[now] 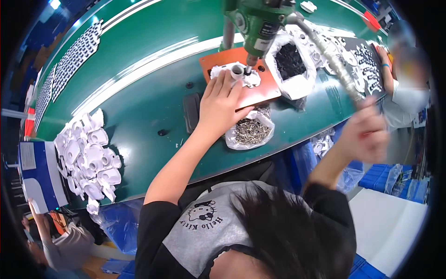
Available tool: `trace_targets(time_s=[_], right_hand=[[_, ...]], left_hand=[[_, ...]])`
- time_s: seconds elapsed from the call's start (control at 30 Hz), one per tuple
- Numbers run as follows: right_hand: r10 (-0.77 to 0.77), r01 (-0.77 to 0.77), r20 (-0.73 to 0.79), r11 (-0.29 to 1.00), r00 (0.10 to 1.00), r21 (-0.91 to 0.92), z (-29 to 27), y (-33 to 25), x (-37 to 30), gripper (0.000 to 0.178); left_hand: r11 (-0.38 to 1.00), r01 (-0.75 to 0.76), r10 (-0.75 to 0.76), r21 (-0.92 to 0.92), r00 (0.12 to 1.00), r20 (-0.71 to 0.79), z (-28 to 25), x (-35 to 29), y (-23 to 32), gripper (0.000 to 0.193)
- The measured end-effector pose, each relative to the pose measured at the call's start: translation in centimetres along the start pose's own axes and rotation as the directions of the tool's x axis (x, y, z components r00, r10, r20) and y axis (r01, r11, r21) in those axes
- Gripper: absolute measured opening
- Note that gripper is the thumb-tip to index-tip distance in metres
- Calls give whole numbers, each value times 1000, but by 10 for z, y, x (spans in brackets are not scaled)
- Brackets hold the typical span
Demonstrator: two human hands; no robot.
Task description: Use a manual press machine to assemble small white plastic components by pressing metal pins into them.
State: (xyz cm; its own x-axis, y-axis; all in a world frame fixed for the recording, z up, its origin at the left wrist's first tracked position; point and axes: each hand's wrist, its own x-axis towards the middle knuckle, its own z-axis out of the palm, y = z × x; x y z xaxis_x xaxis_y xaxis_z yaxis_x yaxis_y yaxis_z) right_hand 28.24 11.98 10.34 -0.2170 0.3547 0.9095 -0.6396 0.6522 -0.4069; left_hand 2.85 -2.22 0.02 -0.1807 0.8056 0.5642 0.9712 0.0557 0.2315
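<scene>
My left hand lies with outstretched fingers on a white plastic part, pressing it against an orange plate. The thumb is spread over the plate's near edge. A short round tube rises from the part beside my fingertips. Directly above stands a green bench press, its tool tip down at the part. Off to the right, my right hand is closed around the end of the long, wrapped press lever; motion blurs it a little. My fingers partly hide the white part.
Small metal screws fill a clear bag near the plate. Another bag holds black pieces. White parts are heaped at left on the green table; a dark case lies beside my forearm. Other people sit at far right and lower left.
</scene>
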Motion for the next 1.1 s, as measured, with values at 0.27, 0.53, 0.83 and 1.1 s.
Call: trace_targets(time_s=[0.27,0.53,0.83,1.1], right_hand=[[-203,191,26,859,979,-474,15,9,-32,38],[-293,273,-159,953,943,-134,56,123,141,31],[503,-508,-90,861,859,-32,9,129,81,32],[571,-22,-418,-572,707,-820,-234,117,-34,42]], left_hand=[[998,61,-61,-23,998,24,2,0,-3,63],[997,-11,11,-82,1000,-5,9,48,-31,43],[966,238,-257,97,905,340,-58,71,-36,45],[948,319,-298,-7,879,-373,-54,17,-190,51]])
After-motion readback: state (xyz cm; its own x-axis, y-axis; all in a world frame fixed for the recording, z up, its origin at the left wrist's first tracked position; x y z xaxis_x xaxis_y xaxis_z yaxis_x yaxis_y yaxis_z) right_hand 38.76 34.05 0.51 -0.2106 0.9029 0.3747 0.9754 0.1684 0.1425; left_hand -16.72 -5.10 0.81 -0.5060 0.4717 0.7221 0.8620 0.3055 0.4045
